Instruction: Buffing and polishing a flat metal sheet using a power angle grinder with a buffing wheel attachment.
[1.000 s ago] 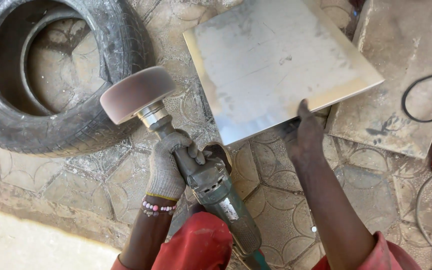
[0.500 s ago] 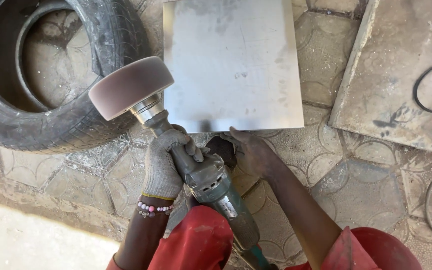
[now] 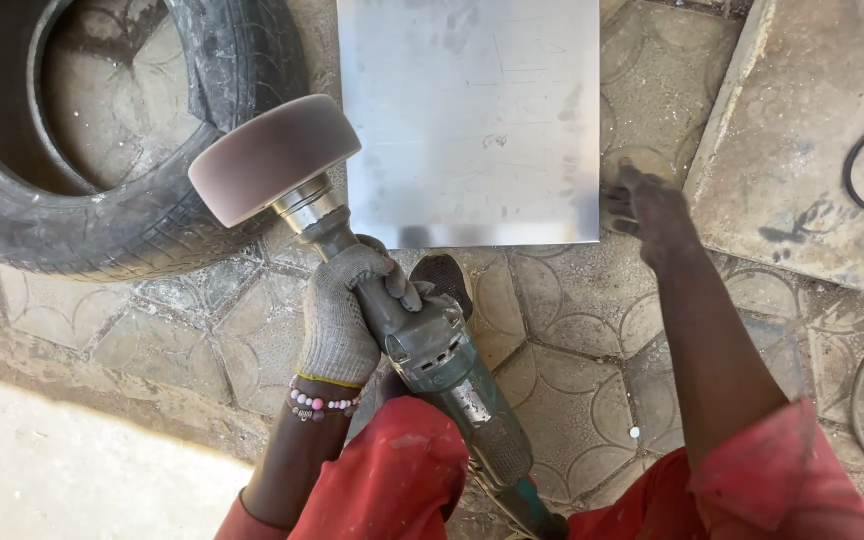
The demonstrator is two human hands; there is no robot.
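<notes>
A view from above looks down at paved ground (image 3: 202,340) of worn patterned stone tiles. At the upper left lies 1 large black rubber tyre (image 3: 122,215), flat on the ground, with bare paving showing through its centre hole. At the upper middle lies 1 rectangular sheet of grey metal (image 3: 467,120), flat on the paving, its near edge running straight across the view and its left edge close beside the tyre. At the upper right sits 1 grey concrete slab (image 3: 802,150), tilted in the view, with a loop of black cable (image 3: 857,175) resting on it.

In the lower middle, 1 handheld power polisher (image 3: 432,360) with a grey and teal body angles up toward the left. Its round, thick, brownish buffing wheel (image 3: 272,158) is raised in the air over the gap between the tyre and the sheet, overlapping the sheet's left edge in the view. Whether the wheel touches the sheet cannot be told.

The left hand (image 3: 347,315), in a grey knit glove, has its grip clenched around the neck of the polisher just behind the wheel's metal spindle. A beaded bracelet (image 3: 322,402) circles that wrist.

The right hand (image 3: 647,205), bare, reaches forward to the sheet's near right corner, fingers curled at its edge. Whether the grip closes on the sheet cannot be told.

Red sleeves (image 3: 392,480) show at the bottom of the view.
</notes>
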